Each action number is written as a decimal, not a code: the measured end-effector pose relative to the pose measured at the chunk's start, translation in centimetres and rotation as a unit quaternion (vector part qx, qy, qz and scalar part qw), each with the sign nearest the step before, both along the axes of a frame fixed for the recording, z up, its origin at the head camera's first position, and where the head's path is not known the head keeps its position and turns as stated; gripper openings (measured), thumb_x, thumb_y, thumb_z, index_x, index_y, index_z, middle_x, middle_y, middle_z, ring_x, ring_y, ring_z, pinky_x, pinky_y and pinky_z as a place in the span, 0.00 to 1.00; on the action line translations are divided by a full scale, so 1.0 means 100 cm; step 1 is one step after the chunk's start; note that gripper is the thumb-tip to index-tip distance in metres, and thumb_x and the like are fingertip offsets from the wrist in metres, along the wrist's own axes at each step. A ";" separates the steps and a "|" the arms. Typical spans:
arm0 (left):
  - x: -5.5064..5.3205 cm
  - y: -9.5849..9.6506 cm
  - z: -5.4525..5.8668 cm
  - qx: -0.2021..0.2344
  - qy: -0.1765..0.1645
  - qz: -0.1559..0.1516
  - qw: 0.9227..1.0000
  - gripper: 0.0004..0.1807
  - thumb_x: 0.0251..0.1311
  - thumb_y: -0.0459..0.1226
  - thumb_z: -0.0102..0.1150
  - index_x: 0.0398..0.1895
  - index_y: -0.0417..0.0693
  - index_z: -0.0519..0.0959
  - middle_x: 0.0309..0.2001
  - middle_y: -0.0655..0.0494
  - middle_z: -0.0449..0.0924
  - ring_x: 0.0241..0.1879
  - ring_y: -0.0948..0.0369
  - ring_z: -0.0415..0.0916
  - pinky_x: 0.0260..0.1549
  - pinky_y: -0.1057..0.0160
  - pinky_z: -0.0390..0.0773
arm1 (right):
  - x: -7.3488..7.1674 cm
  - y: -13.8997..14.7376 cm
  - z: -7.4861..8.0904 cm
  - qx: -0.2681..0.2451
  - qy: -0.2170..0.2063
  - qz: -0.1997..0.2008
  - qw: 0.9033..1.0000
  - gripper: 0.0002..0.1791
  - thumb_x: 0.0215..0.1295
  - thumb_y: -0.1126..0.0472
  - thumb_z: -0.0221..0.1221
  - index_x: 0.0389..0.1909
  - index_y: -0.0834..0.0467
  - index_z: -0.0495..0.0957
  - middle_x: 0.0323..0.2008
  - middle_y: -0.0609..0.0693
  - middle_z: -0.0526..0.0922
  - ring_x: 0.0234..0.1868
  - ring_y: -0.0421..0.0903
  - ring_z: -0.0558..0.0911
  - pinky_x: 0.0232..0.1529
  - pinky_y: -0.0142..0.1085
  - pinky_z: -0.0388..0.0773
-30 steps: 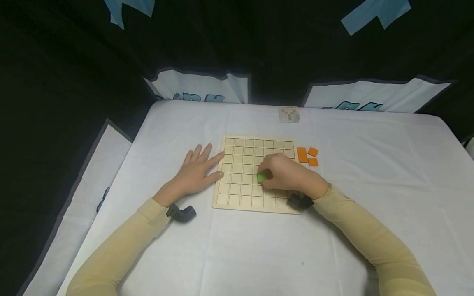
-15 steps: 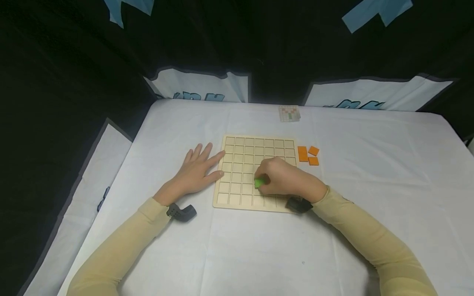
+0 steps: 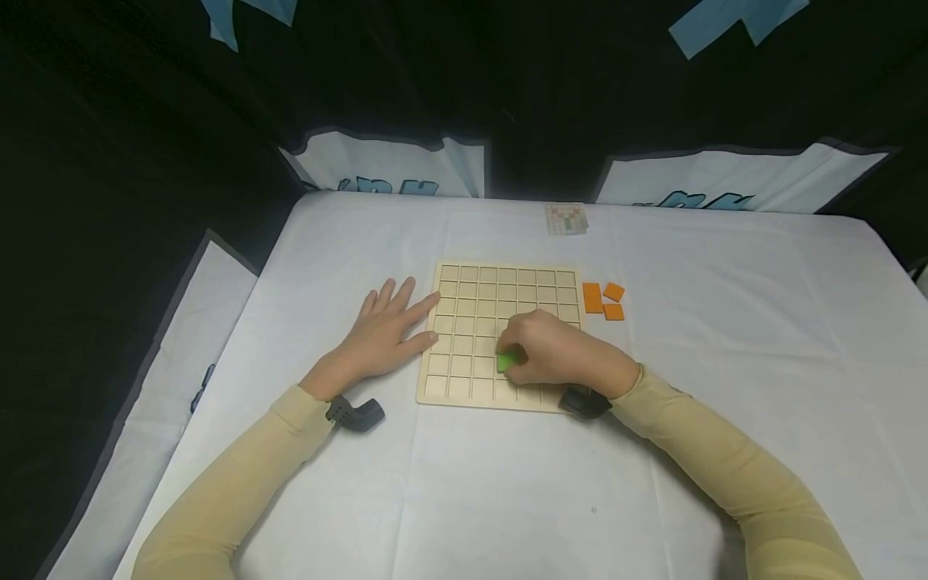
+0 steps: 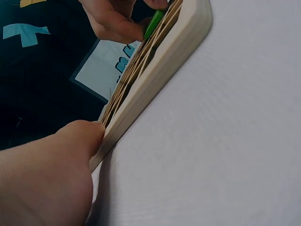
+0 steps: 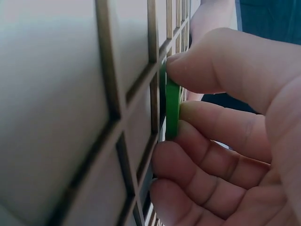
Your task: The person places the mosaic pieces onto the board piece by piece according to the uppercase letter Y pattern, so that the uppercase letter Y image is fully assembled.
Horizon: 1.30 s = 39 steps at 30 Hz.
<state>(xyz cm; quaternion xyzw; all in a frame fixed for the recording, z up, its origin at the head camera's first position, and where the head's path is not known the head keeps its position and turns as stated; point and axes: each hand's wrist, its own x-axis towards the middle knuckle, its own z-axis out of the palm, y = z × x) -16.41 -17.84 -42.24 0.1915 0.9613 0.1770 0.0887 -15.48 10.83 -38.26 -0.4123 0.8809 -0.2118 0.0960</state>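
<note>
A pale wooden grid board [image 3: 464,322] lies flat on the white table. My right hand [image 3: 554,350] is over its middle and pinches a green tile [image 3: 503,363] between thumb and fingers. In the right wrist view the green tile [image 5: 172,110] stands close against the raised grid lines, thumb on one side and fingertips on the other. My left hand [image 3: 383,332] rests with fingers spread at the board's left side, the thumb and index finger touching its edge. In the left wrist view the thumb [image 4: 82,134] presses on the board's side.
Right of the board lie a rectangular orange tile [image 3: 592,298] and two small orange squares, one of them the upper square [image 3: 614,292]. A patterned card [image 3: 567,219] lies near the table's back edge. Dark curtains hang behind.
My right hand has shifted slightly left and towards me over the board, carrying the green tile, then stayed almost still. The left hand has kept its place.
</note>
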 end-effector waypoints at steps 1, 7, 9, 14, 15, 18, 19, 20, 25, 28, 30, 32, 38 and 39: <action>0.000 0.000 0.000 0.000 0.000 0.000 1.000 0.38 0.72 0.58 0.47 0.81 0.59 0.56 0.83 0.38 0.39 0.82 0.35 0.30 0.77 0.31 0.32 | 0.000 0.000 0.000 0.000 0.001 0.001 1.000 0.08 0.52 0.65 0.67 0.34 0.57 0.88 0.32 0.46 0.86 0.33 0.40 0.77 0.40 0.33 0.78; 0.000 -0.001 -0.002 -0.001 0.000 0.000 1.000 0.38 0.72 0.58 0.46 0.81 0.59 0.56 0.83 0.38 0.40 0.82 0.35 0.30 0.77 0.31 0.32 | 0.002 0.000 -0.001 0.002 0.003 0.005 1.000 0.08 0.52 0.65 0.67 0.34 0.57 0.88 0.31 0.46 0.85 0.32 0.39 0.76 0.38 0.31 0.77; 0.000 -0.001 -0.002 0.001 0.000 0.000 1.000 0.38 0.72 0.57 0.47 0.81 0.59 0.56 0.83 0.38 0.40 0.82 0.35 0.30 0.77 0.31 0.32 | 0.003 0.000 -0.002 0.001 0.007 0.008 1.000 0.08 0.51 0.65 0.67 0.34 0.57 0.88 0.30 0.45 0.84 0.32 0.39 0.75 0.37 0.31 0.77; -0.001 -0.001 -0.002 0.000 -0.001 0.000 1.000 0.38 0.72 0.58 0.47 0.82 0.59 0.56 0.83 0.38 0.39 0.82 0.35 0.29 0.77 0.32 0.32 | 0.003 0.001 -0.003 -0.001 0.015 0.014 1.000 0.07 0.51 0.65 0.68 0.33 0.56 0.88 0.29 0.45 0.83 0.31 0.38 0.75 0.36 0.30 0.76; -0.001 -0.001 -0.001 0.000 -0.001 0.000 1.000 0.38 0.72 0.58 0.47 0.82 0.59 0.56 0.83 0.38 0.39 0.82 0.35 0.29 0.77 0.32 0.32 | 0.003 0.001 -0.003 -0.001 0.017 0.015 1.000 0.07 0.51 0.65 0.68 0.33 0.56 0.88 0.30 0.45 0.83 0.32 0.38 0.75 0.37 0.30 0.76; -0.001 -0.001 -0.001 -0.002 -0.002 0.001 1.000 0.38 0.72 0.58 0.46 0.82 0.59 0.55 0.83 0.38 0.39 0.82 0.36 0.29 0.77 0.32 0.31 | 0.004 0.001 -0.003 -0.001 0.019 0.015 1.000 0.07 0.52 0.65 0.68 0.33 0.56 0.88 0.30 0.45 0.83 0.32 0.38 0.75 0.37 0.30 0.76; -0.001 -0.001 -0.001 -0.002 -0.003 0.001 1.000 0.38 0.72 0.58 0.46 0.82 0.59 0.55 0.83 0.38 0.39 0.82 0.36 0.29 0.77 0.32 0.32 | 0.004 0.001 -0.003 -0.001 0.018 0.016 1.000 0.07 0.52 0.65 0.68 0.33 0.56 0.88 0.30 0.45 0.83 0.32 0.38 0.75 0.37 0.30 0.76; -0.001 -0.001 -0.001 -0.002 -0.003 0.001 1.000 0.38 0.72 0.58 0.46 0.82 0.59 0.55 0.83 0.38 0.39 0.82 0.36 0.29 0.77 0.32 0.31 | 0.004 0.001 -0.003 -0.002 0.018 0.016 1.000 0.07 0.51 0.65 0.68 0.33 0.56 0.88 0.30 0.45 0.83 0.32 0.38 0.75 0.37 0.30 0.76; -0.001 -0.001 -0.001 -0.005 -0.003 0.001 1.000 0.38 0.72 0.58 0.47 0.82 0.59 0.55 0.83 0.38 0.39 0.82 0.36 0.29 0.77 0.32 0.32 | 0.004 0.001 -0.004 -0.004 0.017 0.017 1.000 0.08 0.51 0.66 0.68 0.34 0.57 0.88 0.31 0.46 0.84 0.32 0.38 0.74 0.37 0.30 0.76; 0.000 0.000 0.000 -0.006 -0.003 0.001 1.000 0.38 0.72 0.58 0.47 0.82 0.59 0.55 0.83 0.38 0.39 0.82 0.35 0.29 0.77 0.32 0.32 | 0.004 0.001 -0.004 -0.006 0.019 0.019 1.000 0.08 0.51 0.66 0.68 0.35 0.57 0.88 0.31 0.46 0.84 0.31 0.38 0.74 0.36 0.29 0.75; 0.000 0.000 0.001 -0.005 -0.003 0.001 1.000 0.38 0.72 0.57 0.47 0.82 0.59 0.56 0.83 0.38 0.39 0.82 0.35 0.30 0.77 0.32 0.32 | 0.004 0.001 -0.005 -0.007 0.022 0.022 0.999 0.08 0.51 0.66 0.68 0.34 0.57 0.88 0.30 0.45 0.83 0.31 0.38 0.73 0.36 0.29 0.75; 0.000 0.000 0.000 -0.006 -0.001 0.001 1.000 0.38 0.72 0.57 0.47 0.82 0.59 0.56 0.83 0.38 0.39 0.82 0.35 0.30 0.77 0.32 0.32 | 0.004 0.002 -0.005 -0.009 0.025 0.025 0.999 0.07 0.51 0.65 0.68 0.34 0.57 0.88 0.30 0.45 0.83 0.31 0.38 0.73 0.35 0.29 0.74; -0.001 -0.001 -0.001 -0.006 -0.001 0.002 1.000 0.38 0.72 0.58 0.46 0.82 0.59 0.56 0.83 0.38 0.40 0.82 0.35 0.30 0.77 0.32 0.32 | 0.004 0.002 -0.004 -0.013 0.030 0.032 0.999 0.07 0.50 0.65 0.69 0.33 0.57 0.87 0.28 0.46 0.81 0.30 0.38 0.72 0.35 0.29 0.73; -0.001 -0.001 -0.001 -0.005 -0.002 0.001 1.000 0.38 0.72 0.58 0.47 0.82 0.59 0.56 0.83 0.38 0.40 0.82 0.35 0.30 0.77 0.32 0.32 | 0.004 0.002 -0.004 -0.013 0.030 0.032 0.999 0.07 0.51 0.65 0.69 0.33 0.58 0.87 0.28 0.46 0.82 0.30 0.38 0.72 0.35 0.29 0.73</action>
